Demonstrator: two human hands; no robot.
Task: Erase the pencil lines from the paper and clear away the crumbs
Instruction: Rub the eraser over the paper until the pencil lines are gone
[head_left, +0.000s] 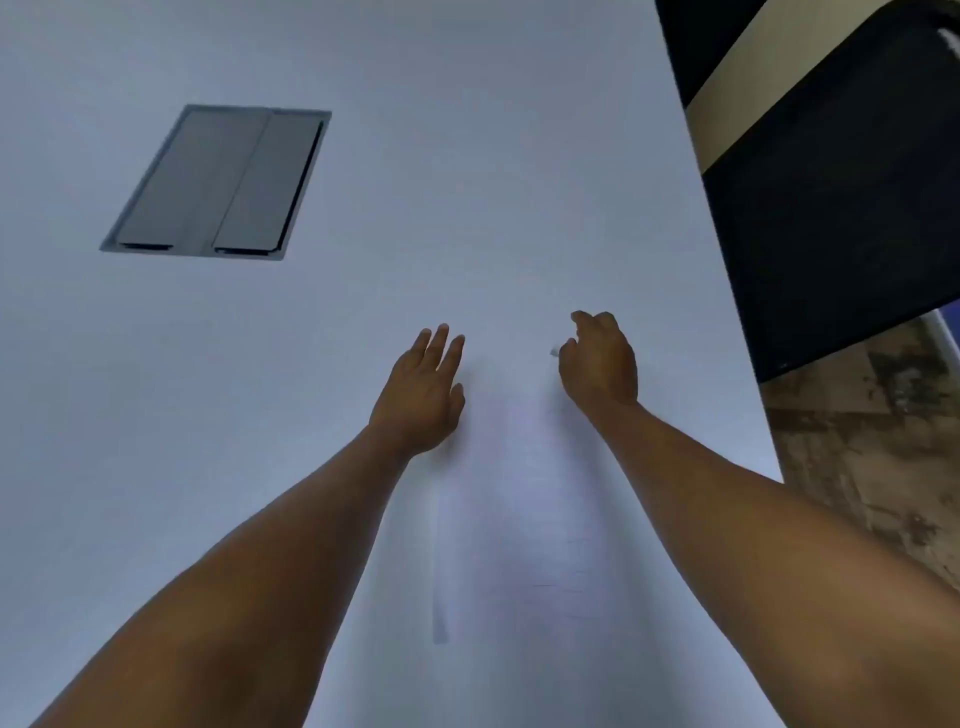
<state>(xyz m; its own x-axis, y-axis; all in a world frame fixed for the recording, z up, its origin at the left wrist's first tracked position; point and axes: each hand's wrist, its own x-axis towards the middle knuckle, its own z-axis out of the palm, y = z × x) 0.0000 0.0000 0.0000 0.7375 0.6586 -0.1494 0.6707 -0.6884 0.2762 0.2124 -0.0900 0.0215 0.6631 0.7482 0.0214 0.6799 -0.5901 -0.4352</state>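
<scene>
My left hand (423, 389) flat, fingers straight, pressing paper (519, 519) near its far-left corner. My right hand (597, 361) curled, pinching small white eraser (555, 352), just above paper's far edge. Paper on white table (311, 364), faint pencil lines (566, 587) near right side. Grey cable hatch (218, 182) in tabletop, both flaps closed, contents hidden.

White table (467, 182) with grey hatch (218, 182); mottled floor (857, 467) at right.

light: soft, even, bluish cast
shadows: faint, seen under the forearms
focus: whole frame slightly blurred
edges: wide-angle stretch noted
</scene>
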